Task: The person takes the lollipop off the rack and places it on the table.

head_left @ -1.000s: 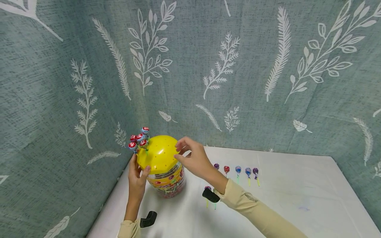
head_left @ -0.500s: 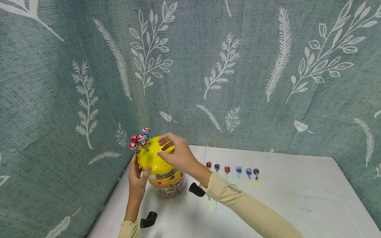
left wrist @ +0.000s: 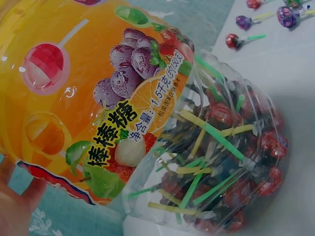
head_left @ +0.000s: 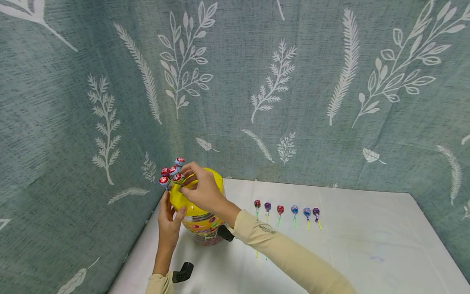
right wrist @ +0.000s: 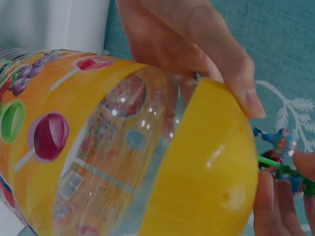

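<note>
The jar (head_left: 205, 222) stood at the table's (head_left: 367, 245) left rear corner, the left hand (head_left: 169, 218) curled round the edge of its yellow lid (head_left: 214, 179). Within the last second the right hand (head_left: 200, 190) had crossed the lid from its right side to the lollipops (head_left: 171, 171) planted at the left, and now pinched a green stick (right wrist: 275, 164) there. That suggests one more being seated or adjusted. Six lollipops (head_left: 286, 210) lay in a row beside the jar.

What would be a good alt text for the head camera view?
Two hands work on a clear plastic lollipop jar with a yellow domed lid: the left hand steadies the lid, the right hand pinches a green-stemmed lollipop among those standing in it. Six loose lollipops lie in a row on the white table.
</note>
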Tool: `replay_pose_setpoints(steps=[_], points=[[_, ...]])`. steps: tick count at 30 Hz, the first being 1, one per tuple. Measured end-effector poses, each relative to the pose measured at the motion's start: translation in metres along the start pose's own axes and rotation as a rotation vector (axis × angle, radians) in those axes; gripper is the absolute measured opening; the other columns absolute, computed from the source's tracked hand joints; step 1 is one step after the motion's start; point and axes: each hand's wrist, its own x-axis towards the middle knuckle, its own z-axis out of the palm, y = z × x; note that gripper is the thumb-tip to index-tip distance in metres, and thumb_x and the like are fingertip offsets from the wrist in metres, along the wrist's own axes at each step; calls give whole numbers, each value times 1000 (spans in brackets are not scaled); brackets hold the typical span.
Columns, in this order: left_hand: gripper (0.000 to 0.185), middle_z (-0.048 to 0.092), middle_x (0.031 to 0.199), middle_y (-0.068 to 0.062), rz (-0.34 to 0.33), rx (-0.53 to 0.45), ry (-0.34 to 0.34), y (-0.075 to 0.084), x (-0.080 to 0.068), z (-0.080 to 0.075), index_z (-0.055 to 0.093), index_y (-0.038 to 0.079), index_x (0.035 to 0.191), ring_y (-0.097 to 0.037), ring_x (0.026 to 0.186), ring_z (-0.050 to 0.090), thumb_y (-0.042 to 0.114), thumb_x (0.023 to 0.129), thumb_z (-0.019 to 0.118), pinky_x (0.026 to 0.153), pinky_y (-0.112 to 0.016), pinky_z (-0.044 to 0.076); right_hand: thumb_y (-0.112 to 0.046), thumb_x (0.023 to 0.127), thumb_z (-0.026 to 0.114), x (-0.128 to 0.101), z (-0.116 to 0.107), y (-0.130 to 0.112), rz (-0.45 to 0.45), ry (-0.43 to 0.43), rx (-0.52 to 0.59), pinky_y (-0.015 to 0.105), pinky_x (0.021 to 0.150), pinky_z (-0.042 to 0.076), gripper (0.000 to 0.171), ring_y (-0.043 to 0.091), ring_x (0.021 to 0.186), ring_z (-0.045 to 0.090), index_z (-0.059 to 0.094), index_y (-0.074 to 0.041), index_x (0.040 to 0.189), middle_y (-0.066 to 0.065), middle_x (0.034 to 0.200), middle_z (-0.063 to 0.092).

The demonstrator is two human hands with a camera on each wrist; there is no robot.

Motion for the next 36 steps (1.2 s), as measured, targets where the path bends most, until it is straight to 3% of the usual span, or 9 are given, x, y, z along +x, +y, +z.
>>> replay_pose_setpoints(steps=[6,14,19,22,26,29,36], points=[[71,28,150,-1,-9,8,6,0,-2,0,21,12,150,-17,133,34,4,89,56,100,-14,32,5,82,64,1,8,3,-29,-3,-81,13,69,48,32,7,76,60,54,-6,110,5,87,64],[70,28,150,-1,-9,-10,7,1,0,1,22,16,150,-18,133,34,4,90,55,101,-16,32,5,84,61,4,9,2,-69,39,-66,13,64,47,30,6,74,59,52,-6,111,4,84,64],[70,28,151,-2,-17,0,9,0,-1,3,22,15,150,-16,132,35,4,90,55,99,-14,33,5,85,62,6,1,-5,-67,86,-30,16,68,50,32,9,77,61,50,-6,113,6,84,65],[69,27,151,-5,-31,18,10,13,-2,5,21,12,150,-17,132,36,4,90,54,99,-14,33,4,85,62,6,-6,-11,-68,117,-21,19,69,51,34,10,77,62,49,-6,114,7,84,65],[69,27,152,-2,-45,23,9,16,-3,5,21,13,150,-17,133,35,4,91,55,100,-14,33,4,84,63,3,-15,-15,-62,115,-3,20,65,52,36,11,75,62,47,-5,114,8,83,64],[70,26,152,3,-45,12,9,3,-1,2,21,19,150,-17,134,33,5,91,55,100,-13,32,4,84,64,-2,-19,-16,-55,94,5,19,64,53,36,11,75,62,47,-6,114,9,84,64],[71,26,152,0,-33,-4,3,0,-2,3,20,16,151,-20,136,31,6,91,55,100,-13,32,4,83,64,-18,-32,-17,-33,60,18,21,62,53,37,9,75,61,50,-7,116,9,86,64]])
